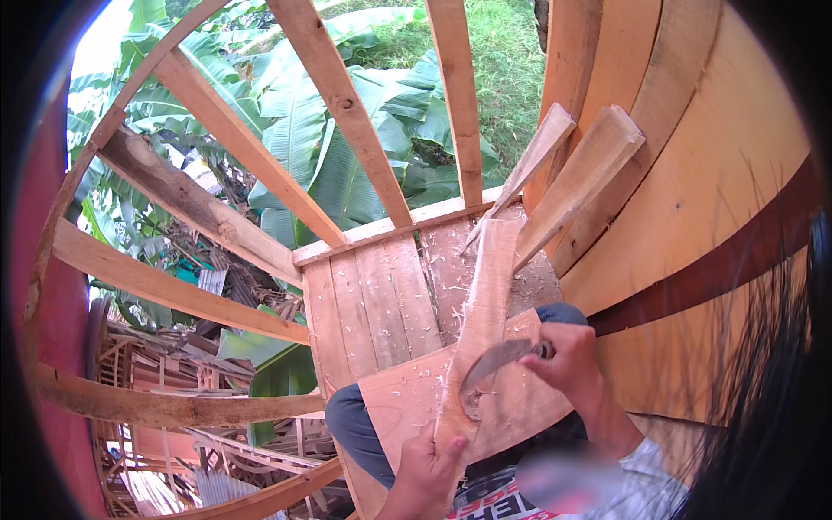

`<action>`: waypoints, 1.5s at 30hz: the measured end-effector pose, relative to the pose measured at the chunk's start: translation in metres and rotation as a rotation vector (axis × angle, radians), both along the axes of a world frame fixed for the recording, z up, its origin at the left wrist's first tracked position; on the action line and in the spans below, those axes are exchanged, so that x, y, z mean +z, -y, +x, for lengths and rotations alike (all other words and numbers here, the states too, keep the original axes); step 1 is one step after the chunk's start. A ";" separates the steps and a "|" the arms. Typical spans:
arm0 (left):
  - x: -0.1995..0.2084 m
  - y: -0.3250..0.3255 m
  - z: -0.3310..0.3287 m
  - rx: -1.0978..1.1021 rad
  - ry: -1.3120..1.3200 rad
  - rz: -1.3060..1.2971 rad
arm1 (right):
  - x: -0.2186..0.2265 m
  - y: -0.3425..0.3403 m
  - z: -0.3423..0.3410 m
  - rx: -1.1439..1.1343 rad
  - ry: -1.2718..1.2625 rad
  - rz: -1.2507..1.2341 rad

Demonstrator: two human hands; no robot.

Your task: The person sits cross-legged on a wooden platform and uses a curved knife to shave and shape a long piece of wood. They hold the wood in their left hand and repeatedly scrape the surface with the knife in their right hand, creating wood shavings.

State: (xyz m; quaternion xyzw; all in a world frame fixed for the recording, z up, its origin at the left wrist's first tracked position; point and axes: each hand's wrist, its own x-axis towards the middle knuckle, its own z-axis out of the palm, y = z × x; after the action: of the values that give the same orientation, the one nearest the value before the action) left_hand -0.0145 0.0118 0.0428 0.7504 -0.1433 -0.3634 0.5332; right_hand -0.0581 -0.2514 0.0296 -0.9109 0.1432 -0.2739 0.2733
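A long, slightly curved piece of pale wood [485,299] slants up and away from my lap. My left hand [429,468] is closed round its near end. In my right hand [568,360] is a knife with a broad curved blade [498,360], gripped by its handle. The blade lies against the right side of the wood, a short way above my left hand. Beneath both, a flat wooden board [520,403] rests across my thighs. Fine shavings cling to the wood's left edge.
Two rough wood pieces [585,178] lean beyond the work at right. Shavings lie scattered on the plank floor [373,299]. Wooden railing slats [351,113] curve round the front and left, with banana leaves outside. Tall planks [693,199] stand along the right.
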 end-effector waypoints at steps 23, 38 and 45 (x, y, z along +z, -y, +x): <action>-0.014 -0.007 -0.023 -0.139 -0.099 0.051 | -0.001 0.066 -0.020 -0.366 -0.089 0.103; -0.019 -0.009 -0.023 -0.094 -0.108 0.008 | -0.009 0.038 -0.019 -0.109 -0.075 0.029; -0.011 -0.001 -0.023 0.034 -0.271 0.066 | -0.006 0.041 -0.030 0.024 -0.098 0.091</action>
State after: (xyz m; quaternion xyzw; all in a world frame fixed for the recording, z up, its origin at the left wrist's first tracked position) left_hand -0.0372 0.0126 0.0318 0.7139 -0.0452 -0.4569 0.5287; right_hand -0.0882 -0.2922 0.0240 -0.9116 0.1575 -0.2191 0.3102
